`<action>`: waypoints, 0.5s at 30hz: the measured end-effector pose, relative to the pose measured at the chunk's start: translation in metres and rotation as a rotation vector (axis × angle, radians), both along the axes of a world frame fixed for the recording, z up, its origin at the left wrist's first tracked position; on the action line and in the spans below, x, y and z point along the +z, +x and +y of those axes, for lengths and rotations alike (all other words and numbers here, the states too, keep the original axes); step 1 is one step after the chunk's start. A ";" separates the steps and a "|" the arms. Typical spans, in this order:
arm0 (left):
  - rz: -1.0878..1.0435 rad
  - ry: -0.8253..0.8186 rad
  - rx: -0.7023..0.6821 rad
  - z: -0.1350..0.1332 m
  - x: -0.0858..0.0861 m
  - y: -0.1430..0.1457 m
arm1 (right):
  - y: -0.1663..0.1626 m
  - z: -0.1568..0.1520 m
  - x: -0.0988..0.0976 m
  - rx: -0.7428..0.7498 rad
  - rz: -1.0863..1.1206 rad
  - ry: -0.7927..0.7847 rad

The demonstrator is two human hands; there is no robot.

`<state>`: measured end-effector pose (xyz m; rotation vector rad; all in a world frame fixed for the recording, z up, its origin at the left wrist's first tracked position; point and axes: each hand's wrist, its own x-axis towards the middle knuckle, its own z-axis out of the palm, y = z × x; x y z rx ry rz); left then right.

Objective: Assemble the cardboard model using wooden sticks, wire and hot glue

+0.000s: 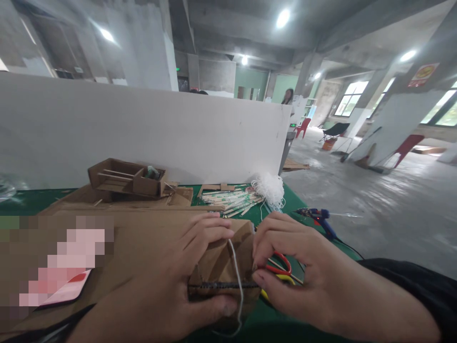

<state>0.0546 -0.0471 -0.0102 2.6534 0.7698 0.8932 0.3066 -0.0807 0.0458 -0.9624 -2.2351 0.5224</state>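
Your left hand (174, 269) is clasping the probably light, crushable box (219, 269) at nine o'clock; your right hand's (300, 245) grip I cannot tell.

Near the back edge of the surface (292, 197) sit, left to right, a divided box (116, 186), sticks (228, 200) and a string heap (269, 189). A glue gun (322, 220) lies by the right edge. Scissors (287, 263) lie right of a small box (246, 252).
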 end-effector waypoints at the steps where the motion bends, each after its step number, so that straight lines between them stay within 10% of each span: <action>1: -0.002 -0.003 0.001 0.000 0.000 0.000 | -0.001 -0.001 0.000 -0.007 0.007 0.005; 15: 0.003 -0.027 0.012 -0.001 -0.001 -0.002 | -0.004 -0.004 0.000 -0.023 0.032 0.016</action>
